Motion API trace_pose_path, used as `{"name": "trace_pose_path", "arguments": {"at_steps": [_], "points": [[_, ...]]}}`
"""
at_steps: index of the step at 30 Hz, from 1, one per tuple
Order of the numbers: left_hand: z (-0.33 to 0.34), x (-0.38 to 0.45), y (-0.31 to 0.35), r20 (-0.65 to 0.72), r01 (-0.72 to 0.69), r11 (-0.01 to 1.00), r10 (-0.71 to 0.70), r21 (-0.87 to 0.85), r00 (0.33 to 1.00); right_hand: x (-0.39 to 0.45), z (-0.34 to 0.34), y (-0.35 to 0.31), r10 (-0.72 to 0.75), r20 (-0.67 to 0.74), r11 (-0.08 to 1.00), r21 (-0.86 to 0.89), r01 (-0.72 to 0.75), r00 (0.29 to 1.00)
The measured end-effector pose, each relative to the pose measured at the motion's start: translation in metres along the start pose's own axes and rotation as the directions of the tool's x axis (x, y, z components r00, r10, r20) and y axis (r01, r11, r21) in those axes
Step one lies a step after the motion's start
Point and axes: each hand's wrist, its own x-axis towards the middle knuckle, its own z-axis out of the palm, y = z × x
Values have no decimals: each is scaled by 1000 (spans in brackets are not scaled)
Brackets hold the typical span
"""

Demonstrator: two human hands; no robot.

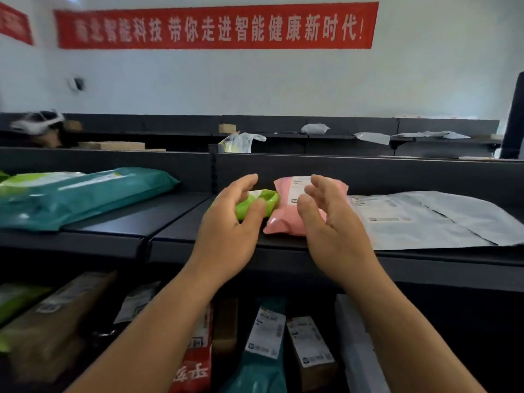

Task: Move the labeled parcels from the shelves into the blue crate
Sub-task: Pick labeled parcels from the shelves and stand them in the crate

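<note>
I see the left hand [226,222] gripping a small green parcel [255,204] on the dark top shelf [175,222]; the right hand [331,222] hovers with fingers loosely spread over the adjacent pink parcel [286,211], a grey mailer [425,219] to its right

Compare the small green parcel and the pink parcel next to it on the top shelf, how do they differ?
The small green plastic parcel is gripped by the left hand; the pink plastic parcel is not yet held, the right hand hovering open at it. The green one looks smaller than the pink one. The pink one's white label faces up; the green one's is mostly hidden. Both lie on the same dark shelf.
</note>
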Motion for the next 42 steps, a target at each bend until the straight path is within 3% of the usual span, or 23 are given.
{"name": "trace_pose_path", "arguments": {"at_steps": [6,20,31,42], "points": [[-69,-25,-20,-110,82,995,-88,-58,990,-16,83,-34,-45,79,983,181,30,996],[-276,-88,-116,-346,258,964,-266,-70,900,-76,303,-124,-11,303,907,405,-118,953],[-403,-147,-179,-491,420,904,-404,-83,772,-131,445,-176,12,475,828,489,-275,880],[-494,-166,-258,-650,547,823,-501,-153,572,-141,573,-198,-44,616,821,471,-323,787]]}}
